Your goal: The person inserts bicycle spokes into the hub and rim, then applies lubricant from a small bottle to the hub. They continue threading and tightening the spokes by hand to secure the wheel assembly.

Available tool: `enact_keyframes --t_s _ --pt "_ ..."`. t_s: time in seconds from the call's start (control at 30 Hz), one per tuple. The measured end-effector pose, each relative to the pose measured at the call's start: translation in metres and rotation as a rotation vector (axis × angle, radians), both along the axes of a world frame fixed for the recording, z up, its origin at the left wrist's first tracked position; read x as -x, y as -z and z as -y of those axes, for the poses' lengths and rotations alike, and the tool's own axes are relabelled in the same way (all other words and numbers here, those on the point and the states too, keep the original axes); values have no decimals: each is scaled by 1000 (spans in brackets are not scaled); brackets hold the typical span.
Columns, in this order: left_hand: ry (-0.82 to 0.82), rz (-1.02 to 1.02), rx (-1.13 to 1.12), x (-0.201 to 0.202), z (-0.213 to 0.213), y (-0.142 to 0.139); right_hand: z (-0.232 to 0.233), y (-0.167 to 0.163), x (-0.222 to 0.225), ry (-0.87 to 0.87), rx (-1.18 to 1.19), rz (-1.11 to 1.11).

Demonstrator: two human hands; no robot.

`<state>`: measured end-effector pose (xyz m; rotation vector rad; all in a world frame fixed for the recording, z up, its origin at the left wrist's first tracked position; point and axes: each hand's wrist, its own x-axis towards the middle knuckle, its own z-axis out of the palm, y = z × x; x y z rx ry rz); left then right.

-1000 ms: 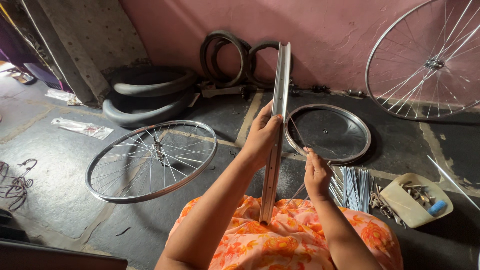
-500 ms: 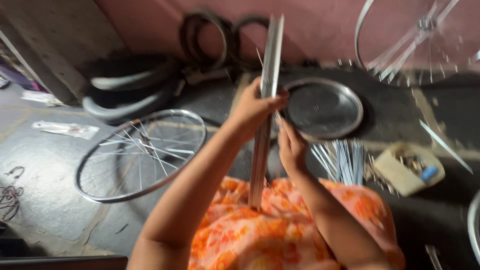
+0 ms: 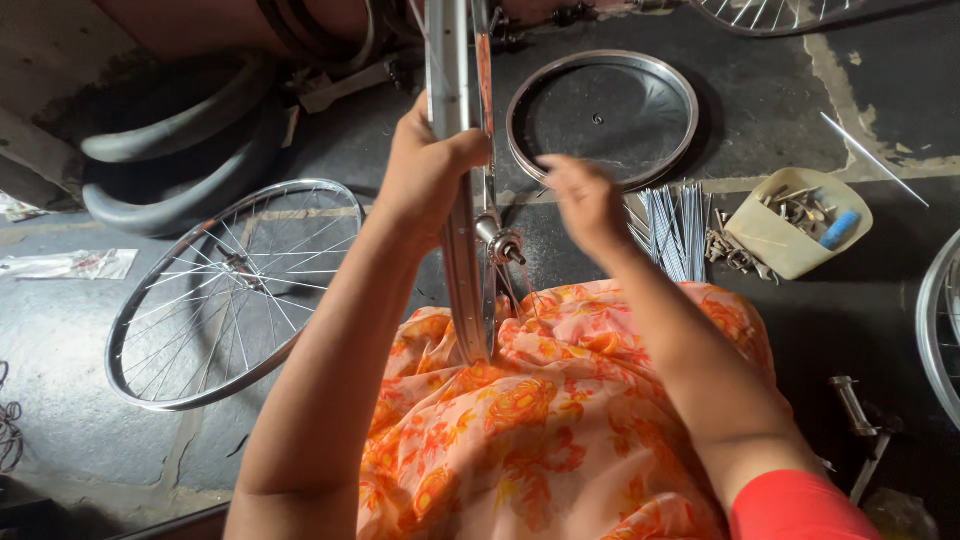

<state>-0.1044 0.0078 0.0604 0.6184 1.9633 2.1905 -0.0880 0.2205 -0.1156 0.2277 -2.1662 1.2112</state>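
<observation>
- Wrapped around the upright wheel rim (image 3: 462,180), the left hand (image 3: 425,165) had its fingers curled over the metal edge, clamped on it
- That one rim stood on edge on the person's lap, its lower end pressed into the orange flowered cloth (image 3: 540,420), its top running out of the picture
- Just right of the rim, the right hand (image 3: 585,195) was blurred, fingers bent near the spokes beside the hub (image 3: 500,243); whether it pinched anything could not be told
- One hub showed inside the rim, with thin spokes fanning down from it toward the cloth
- Left of the rim, one finished spoked wheel (image 3: 235,290) lay flat on the dark floor (image 3: 780,110)
- Beyond that wheel, farther left of the rim, two black tyres (image 3: 190,160) were stacked together
- Right of the rim and farther off lay one round metal disc (image 3: 602,115)
- Right of the rim, past the right hand, lay one bundle of loose spokes (image 3: 675,225)
- Farther right of the rim, just beyond the bundle, sat one yellowish tray (image 3: 775,240) of small metal parts with one blue piece in it
- One single loose spoke (image 3: 875,160) lay well right of the rim, above the tray
</observation>
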Motion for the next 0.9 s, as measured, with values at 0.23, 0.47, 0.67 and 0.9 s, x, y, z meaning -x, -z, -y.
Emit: enact_keyframes --t_s 0.23,0.47,0.67,0.9 --pt "-105 27 107 -4 18 -3 -139 106 -3 627 -408 1223" --pt "-119 97 109 -5 24 -8 -160 133 -5 766 -140 1570" --pt "-92 78 115 -9 23 -8 -134 128 -1 749 -137 1589" --pt "-105 33 206 -12 20 -10 -114 144 22 697 -334 1513"
